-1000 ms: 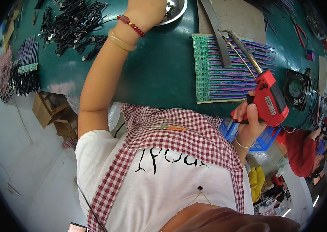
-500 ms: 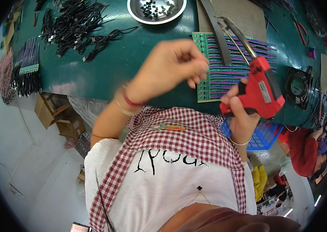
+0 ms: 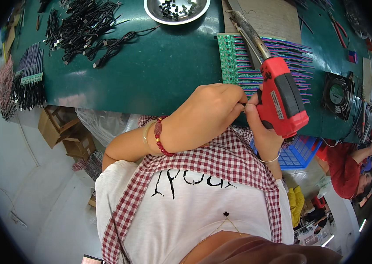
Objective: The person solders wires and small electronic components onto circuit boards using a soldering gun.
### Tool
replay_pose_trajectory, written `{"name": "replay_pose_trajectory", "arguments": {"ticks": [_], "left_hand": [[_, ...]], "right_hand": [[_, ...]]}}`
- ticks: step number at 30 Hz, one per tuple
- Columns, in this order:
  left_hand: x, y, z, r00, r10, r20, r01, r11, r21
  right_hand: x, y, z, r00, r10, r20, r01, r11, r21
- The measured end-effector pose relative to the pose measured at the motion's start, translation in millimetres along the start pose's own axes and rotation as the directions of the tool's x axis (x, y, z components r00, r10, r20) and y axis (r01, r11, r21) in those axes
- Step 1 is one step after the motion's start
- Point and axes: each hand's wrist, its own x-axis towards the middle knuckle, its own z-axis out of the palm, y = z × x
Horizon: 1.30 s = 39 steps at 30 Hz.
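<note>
My right hand (image 3: 265, 137) is wrapped round the grip of a red and black soldering gun (image 3: 285, 94), whose long metal barrel points to the far side of the table. Close against it, my left hand (image 3: 212, 108) is closed, thumb and fingers pinched together. A small dark bit shows at its fingertips, too little to name. Just beyond both hands lies a panel of green circuit boards (image 3: 228, 61) with rows of purple, pink and dark wires (image 3: 298, 70) running off to the right. A grey metal strip (image 3: 255, 59) rests across the wires, partly hidden by the gun.
A steel bowl (image 3: 201, 19) of small black parts stands at the far middle. Black USB cables (image 3: 82, 31) are heaped at the far left, near wired boards (image 3: 32, 79). To the right are a black fan (image 3: 338, 96) and red-handled pliers (image 3: 339, 33). Another person (image 3: 346, 174) sits at right.
My left hand has come down and right, from above the table to beside my right hand. The soldering gun has shifted slightly left and its barrel now covers more of the grey strip.
</note>
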Motion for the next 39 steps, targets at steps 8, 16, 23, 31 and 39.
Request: {"name": "replay_pose_trajectory", "arguments": {"ticks": [8, 16, 23, 31, 39], "left_hand": [[27, -50, -32, 0.816, -0.511, 0.270, 0.577, 0.751, -0.321], [55, -97, -47, 0.744, -0.575, 0.341, 0.666, 0.685, -0.297], [63, -101, -52, 0.723, -0.548, 0.420, 0.673, 0.694, -0.254], [63, -103, -51, 0.725, -0.550, 0.415, 0.666, 0.714, -0.217], [63, -106, -52, 0.727, -0.527, 0.441, 0.663, 0.706, -0.250]], "right_hand": [[1, 3, -10, 0.960, 0.215, -0.180, -0.186, 0.969, 0.163], [-16, 19, -30, 0.915, 0.356, -0.191, -0.317, 0.926, 0.207], [-24, 28, -27, 0.894, 0.408, -0.187, -0.367, 0.904, 0.219], [-24, 27, -24, 0.890, 0.411, -0.199, -0.381, 0.908, 0.174], [-32, 39, -24, 0.935, 0.295, -0.195, -0.300, 0.954, 0.004]]}}
